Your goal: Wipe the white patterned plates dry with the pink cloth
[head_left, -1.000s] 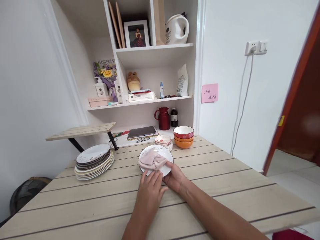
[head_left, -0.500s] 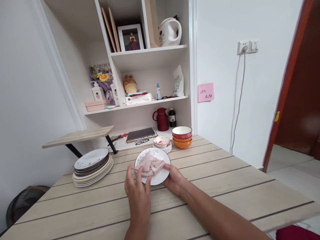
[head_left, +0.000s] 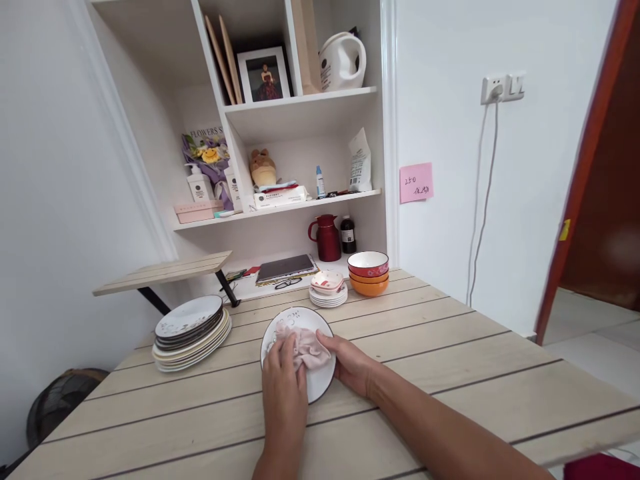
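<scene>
Though earlier farther off, plate (head_left: pixel 317 387) nearer, left hand (head_left: pixel 285 385) on cloth (head_left: pixel 312 349).

You can read "250" on the pink note (head_left: pixel 416 182); the writing under it is too messy. Your flower bunch (head_left: pixel 213 162) says "FLOWERS S". The pump bottle's (head_left: pixel 200 186) words are too tiny.

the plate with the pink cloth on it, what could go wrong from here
The plate could slip or twist: the right hand grips it at the right edge, while the left hand's fingers are on the cloth.

The cloth lies loosely bunched, so it might slide across the plate under those fingers.

If pushed forward, the plate might knock the stacked small dishes on the table beyond it.
</scene>
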`<state>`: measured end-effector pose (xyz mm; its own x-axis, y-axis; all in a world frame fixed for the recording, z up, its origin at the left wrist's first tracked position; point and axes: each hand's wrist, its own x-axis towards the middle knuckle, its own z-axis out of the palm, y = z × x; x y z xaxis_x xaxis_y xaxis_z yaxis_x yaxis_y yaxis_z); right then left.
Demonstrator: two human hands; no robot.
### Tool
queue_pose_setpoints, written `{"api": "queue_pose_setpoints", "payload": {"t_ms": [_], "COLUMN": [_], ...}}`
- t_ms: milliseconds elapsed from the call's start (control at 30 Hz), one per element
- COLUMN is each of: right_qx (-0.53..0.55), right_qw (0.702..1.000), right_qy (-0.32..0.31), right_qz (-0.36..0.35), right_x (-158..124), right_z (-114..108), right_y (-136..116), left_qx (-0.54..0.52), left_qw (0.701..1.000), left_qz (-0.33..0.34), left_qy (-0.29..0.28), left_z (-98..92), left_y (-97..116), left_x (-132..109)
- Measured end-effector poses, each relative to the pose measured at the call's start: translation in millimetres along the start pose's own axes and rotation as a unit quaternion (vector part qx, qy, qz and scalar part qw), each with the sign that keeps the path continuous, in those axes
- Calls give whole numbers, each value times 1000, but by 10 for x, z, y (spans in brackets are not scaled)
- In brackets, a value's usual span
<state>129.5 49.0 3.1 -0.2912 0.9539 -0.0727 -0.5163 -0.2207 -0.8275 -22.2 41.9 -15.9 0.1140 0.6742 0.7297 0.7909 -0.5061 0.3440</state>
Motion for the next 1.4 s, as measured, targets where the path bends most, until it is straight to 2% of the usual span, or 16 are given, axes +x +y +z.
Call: {"api": "queue_pose_setpoints", "payload": {"t_ms": [200, 267, 333, 400, 533, 700, 800, 933, 1033, 1100, 1200, 1300, 1400], "right_qx": [87, 114, 132, 140, 110, 48, 58, 108, 114, 106, 76, 38, 11], "right_qw": [995, 990, 987, 987, 991, 997, 998, 994, 993, 994, 997, 999, 1000], "right_qy": [46, 70, 77, 75, 70, 61, 39, -3, 14, 24, 8, -20, -21], "right_qz": [21, 39, 49, 33, -1, 13, 9, 11, 17, 26, 27, 13, 3], "right_x": [-28, -19, 3, 30, 54, 22, 16, 30, 38, 35, 20, -4, -33], "right_z": [73, 66, 45, 20, -10, 0, -3, -25, -31, -26, -11, 10, 37], "right_y": [-46, -55, -56, -50, -24, 8, 5, -13, -20, -20, -18, -12, -13], "left_qx": [-15, -8, 10, 34, 76, 120, 113, 85, 64, 59, 60, 62, 57], "left_qw": [994, 991, 991, 994, 996, 989, 993, 994, 987, 984, 986, 992, 994], "left_qz": [99, 113, 94, 47, -39, -84, -44, 61, 145, 166, 152, 104, 74], "left_qy": [-46, -71, -91, -88, -36, 17, 11, -26, -18, -14, -26, -34, -55], "left_z": [-20, -21, -26, -38, -86, -145, -120, 28, 181, 245, 231, 126, 41], "left_y": [173, 226, 233, 202, 138, 130, 113, 92, 86, 86, 96, 113, 108], "left_x": [-42, -47, -36, -16, 8, 5, -4, -38, -72, -83, -68, -27, 4]}}
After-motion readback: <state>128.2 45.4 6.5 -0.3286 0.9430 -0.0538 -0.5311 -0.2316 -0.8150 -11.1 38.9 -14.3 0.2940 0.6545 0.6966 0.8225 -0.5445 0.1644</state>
